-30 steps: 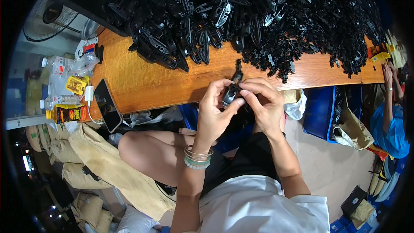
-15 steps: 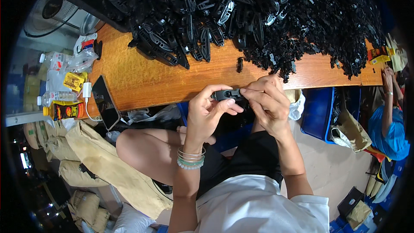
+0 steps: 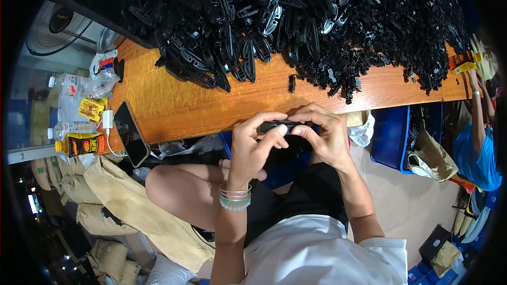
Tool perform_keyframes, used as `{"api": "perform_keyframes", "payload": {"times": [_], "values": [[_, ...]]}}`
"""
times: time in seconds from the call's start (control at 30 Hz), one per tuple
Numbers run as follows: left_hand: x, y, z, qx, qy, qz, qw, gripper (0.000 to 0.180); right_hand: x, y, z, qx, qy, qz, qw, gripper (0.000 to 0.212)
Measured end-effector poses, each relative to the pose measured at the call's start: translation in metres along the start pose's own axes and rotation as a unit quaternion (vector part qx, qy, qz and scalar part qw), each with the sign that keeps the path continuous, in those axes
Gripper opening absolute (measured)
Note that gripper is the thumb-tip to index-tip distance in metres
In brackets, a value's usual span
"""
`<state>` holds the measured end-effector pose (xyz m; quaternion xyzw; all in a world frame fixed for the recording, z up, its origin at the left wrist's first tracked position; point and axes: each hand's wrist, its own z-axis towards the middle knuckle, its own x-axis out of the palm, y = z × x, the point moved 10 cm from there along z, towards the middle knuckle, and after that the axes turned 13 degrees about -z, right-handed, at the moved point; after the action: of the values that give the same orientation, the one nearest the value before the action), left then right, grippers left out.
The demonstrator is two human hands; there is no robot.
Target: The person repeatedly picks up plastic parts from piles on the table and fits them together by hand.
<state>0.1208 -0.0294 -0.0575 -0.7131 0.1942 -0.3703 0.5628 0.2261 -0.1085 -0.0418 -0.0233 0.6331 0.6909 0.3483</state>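
A small black plastic part (image 3: 288, 125) is held level between my two hands, just off the table's near edge. My left hand (image 3: 257, 138) pinches its left end between thumb and fingers. On the other end, my right hand (image 3: 322, 133) presses with thumb and fingertips, which cover much of the part. Beyond my hands a single small black piece (image 3: 292, 83) stands on the wooden table (image 3: 211, 103). Long black plastic parts (image 3: 195, 55) lie heaped at the back, beside a pile of small black clips (image 3: 380, 37) on the right.
At the left end are a phone (image 3: 131, 134) with a white cable, plastic bottles (image 3: 79, 144) and a fan (image 3: 59, 24). Blue crates (image 3: 390, 140) stand below the table's right side. Another person in a blue shirt (image 3: 475, 158) sits at far right. Sacks (image 3: 103, 219) lie at lower left.
My right hand has turned and lowered, its thumb now along the near side of the black plastic part. The part has tipped so its edge shows. My left hand keeps its pinch.
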Motion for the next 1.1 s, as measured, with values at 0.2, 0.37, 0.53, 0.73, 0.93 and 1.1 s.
{"api": "perform_keyframes", "payload": {"times": [0.2, 0.37, 0.53, 0.73, 0.93, 1.1], "values": [[-0.046, -0.016, 0.038, 0.097, -0.167, 0.003, 0.981, 0.018, -0.014, 0.002, 0.023, -0.036, -0.188, -0.202, 0.961, 0.012], [-0.022, -0.060, 0.056, 0.234, -0.227, 0.516, 0.792, 0.017, -0.004, 0.004, 0.028, 0.017, -0.194, -0.357, 0.914, 0.014], [-0.013, -0.054, 0.051, 0.205, -0.201, 0.543, 0.789, 0.022, -0.005, -0.001, 0.017, -0.028, -0.208, -0.326, 0.922, 0.012], [-0.031, -0.050, 0.020, 0.242, -0.193, 0.323, 0.894, 0.035, -0.022, -0.012, 0.006, -0.022, -0.244, -0.156, 0.957, 0.015], [-0.039, -0.041, 0.016, 0.190, -0.176, 0.282, 0.924, 0.026, -0.027, -0.003, 0.013, -0.023, -0.216, -0.056, 0.974, 0.017], [-0.011, -0.057, 0.003, 0.242, -0.074, 0.294, 0.921, 0.024, -0.033, 0.045, 0.009, -0.174, -0.216, -0.092, 0.956, 0.023]]}}
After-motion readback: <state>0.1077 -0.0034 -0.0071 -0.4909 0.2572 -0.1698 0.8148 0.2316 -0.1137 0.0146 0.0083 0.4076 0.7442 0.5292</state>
